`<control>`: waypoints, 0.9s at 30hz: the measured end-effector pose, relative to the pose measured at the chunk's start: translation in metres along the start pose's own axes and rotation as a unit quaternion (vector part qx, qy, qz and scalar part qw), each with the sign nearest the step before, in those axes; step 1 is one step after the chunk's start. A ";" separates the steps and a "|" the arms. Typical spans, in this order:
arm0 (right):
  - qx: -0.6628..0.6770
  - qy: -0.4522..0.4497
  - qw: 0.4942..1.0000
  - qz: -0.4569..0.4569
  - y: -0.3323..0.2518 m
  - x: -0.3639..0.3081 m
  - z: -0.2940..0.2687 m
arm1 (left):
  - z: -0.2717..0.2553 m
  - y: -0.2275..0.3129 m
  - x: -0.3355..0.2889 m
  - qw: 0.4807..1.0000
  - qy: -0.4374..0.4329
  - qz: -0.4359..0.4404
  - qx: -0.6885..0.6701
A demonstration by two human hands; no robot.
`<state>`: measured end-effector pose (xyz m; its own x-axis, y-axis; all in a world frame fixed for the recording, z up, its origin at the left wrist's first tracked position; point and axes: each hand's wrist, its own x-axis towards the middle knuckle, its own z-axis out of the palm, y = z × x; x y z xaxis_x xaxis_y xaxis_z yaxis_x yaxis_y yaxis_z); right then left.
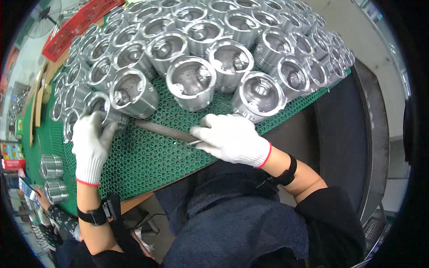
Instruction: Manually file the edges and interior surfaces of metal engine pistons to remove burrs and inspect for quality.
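Note:
Many silvery metal pistons (191,82) stand hollow end up on a green perforated mat (147,156), their ring grooves near the bottom. My left hand (93,134), in a white knit glove, grips the near rim of a piston (117,117) at the left of the group, the thumb along its side. In a matching glove, my right hand (230,138) is closed around one end of a grey-brown rod-shaped tool (163,129). The tool points left toward the held piston, its far end close to that piston. A thin metal piece (193,143) shows beside the right fingers.
A red crate (73,33) lies at the far left. Two pistons (53,167) lie on their sides at the left edge of the mat. Beyond them a co-worker's hand (42,198) is at a phone-like screen (27,190). A dark curved metal bench (353,134) borders the right.

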<state>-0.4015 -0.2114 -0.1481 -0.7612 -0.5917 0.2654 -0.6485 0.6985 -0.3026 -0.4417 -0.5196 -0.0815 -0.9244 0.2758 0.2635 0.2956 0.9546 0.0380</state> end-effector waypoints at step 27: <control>-0.172 0.127 0.966 0.144 0.076 -0.029 -0.128 | -0.005 0.036 -0.158 0.865 0.008 -0.271 -0.422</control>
<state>-0.4275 -0.0894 -0.0618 -0.8553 -0.2658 0.4448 -0.3367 0.9376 -0.0873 -0.2834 -0.5293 -0.1173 -0.9810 -0.1938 -0.0012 -0.1034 0.5182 0.8490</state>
